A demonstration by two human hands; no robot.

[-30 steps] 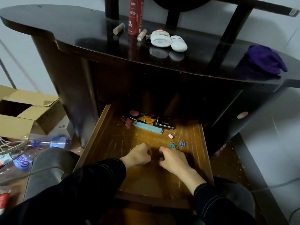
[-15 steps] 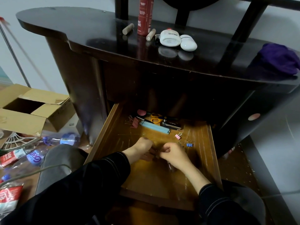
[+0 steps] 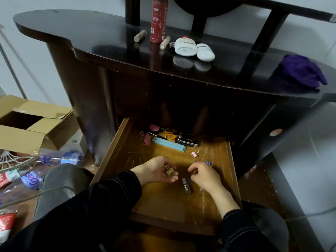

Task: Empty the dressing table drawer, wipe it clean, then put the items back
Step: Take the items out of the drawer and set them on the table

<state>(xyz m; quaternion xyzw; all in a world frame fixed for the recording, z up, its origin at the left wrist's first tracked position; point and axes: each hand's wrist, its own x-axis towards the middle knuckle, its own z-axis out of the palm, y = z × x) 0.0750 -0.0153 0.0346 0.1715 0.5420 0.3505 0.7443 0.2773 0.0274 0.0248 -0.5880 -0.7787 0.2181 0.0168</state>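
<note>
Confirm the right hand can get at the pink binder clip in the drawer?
Probably yes. The pink binder clip lies on the bare drawer floor just beyond the right hand, with nothing between them. Its fingers are curled, possibly holding something small.

We record: left sleeve [image 3: 101, 197] and right sleeve [image 3: 240, 231], long, black, with pale contrast stitching in paired rows along the cuffs and seams. Left hand [image 3: 156, 171] and right hand [image 3: 205, 177], bare. Trouser knee [image 3: 60, 180], grey.

Yellow binder clip [image 3: 170, 172] lies in upturned left hand [image 3: 157, 172] — above drawer [image 3: 114, 153].
</note>
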